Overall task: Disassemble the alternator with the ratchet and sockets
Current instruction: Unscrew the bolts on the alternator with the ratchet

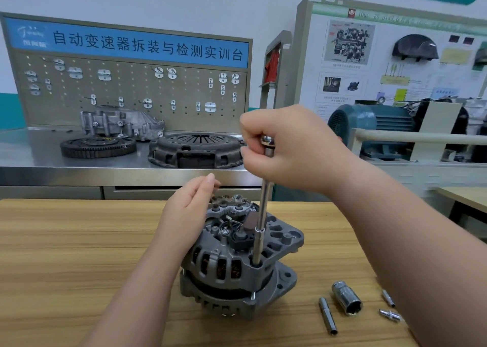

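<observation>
Now: right hand on the bar, left against the alternator

The right hand (290,149) curls round the top of an upright extension bar (264,201), whose lower end sits in a bolt hole at the alternator's (232,267) right edge. The left hand (189,215) rests, fingers relaxed, against the alternator's left side. Right of the alternator on the bench (79,254) lie a large socket (347,300), a slim socket (327,315) and two bolts (389,315).

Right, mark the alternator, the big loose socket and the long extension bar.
alternator (226,283), head view, grey side of its upper housing.
big socket (346,298), head view, middle of its side wall.
extension bar (264,204), head view, mid-shaft above the alternator.
</observation>
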### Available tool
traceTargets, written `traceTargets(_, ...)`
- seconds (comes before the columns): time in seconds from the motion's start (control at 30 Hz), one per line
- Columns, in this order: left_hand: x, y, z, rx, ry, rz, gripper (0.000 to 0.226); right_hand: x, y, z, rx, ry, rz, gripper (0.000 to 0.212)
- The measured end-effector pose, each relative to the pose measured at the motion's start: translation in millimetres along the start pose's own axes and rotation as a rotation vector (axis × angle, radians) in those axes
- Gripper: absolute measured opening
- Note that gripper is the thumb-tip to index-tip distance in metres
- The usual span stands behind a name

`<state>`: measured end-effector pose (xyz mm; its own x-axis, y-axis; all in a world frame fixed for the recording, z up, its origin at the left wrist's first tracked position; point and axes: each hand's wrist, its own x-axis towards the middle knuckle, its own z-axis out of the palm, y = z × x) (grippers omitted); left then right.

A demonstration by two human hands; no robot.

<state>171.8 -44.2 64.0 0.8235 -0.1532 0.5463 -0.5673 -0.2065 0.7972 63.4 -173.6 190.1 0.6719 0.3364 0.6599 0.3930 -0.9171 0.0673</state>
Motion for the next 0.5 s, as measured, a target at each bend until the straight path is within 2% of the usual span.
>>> traceTargets(0.07,-7.4,12.4,-4.5,0.001,0.150,0.228,0.030,1.5,0.3,1.1,-0.021,-0.005,-0.020,0.042)
traceTargets(0.1,-11.1,22.0,-7.7,-0.028,0.173,0.352,0.032,2.1,-0.8,0.9,-0.030,-0.010,-0.030,0.038)
traceTargets(0.17,-20.6,40.6,-8.9,-0.136,0.033,0.521,0.034,2.8,-3.5,-1.0,-0.035,-0.039,-0.029,0.022)
traceTargets(0.2,-26.2,47.9,-6.2,-0.223,-0.105,0.522,0.033,2.9,-4.5,-2.0,-0.035,-0.061,-0.016,0.017)
traceTargets(0.27,-34.7,58.7,1.7,-0.433,-0.383,0.394,0.030,3.2,-6.4,-5.2,-0.005,-0.102,0.017,0.013)
traceTargets(0.3,-37.4,60.5,6.2,-0.515,-0.472,0.320,0.028,3.1,-8.1,-7.3,0.025,-0.124,0.033,0.011)
traceTargets(0.37,-40.2,60.4,12.9,-0.575,-0.512,0.234,0.020,2.6,-12.4,-12.0,0.079,-0.178,0.076,0.007)
traceTargets(0.5,-42.4,55.9,18.0,-0.670,-0.406,0.177,0.017,3.0,-21.0,-21.8,0.071,-0.254,0.212,0.015)
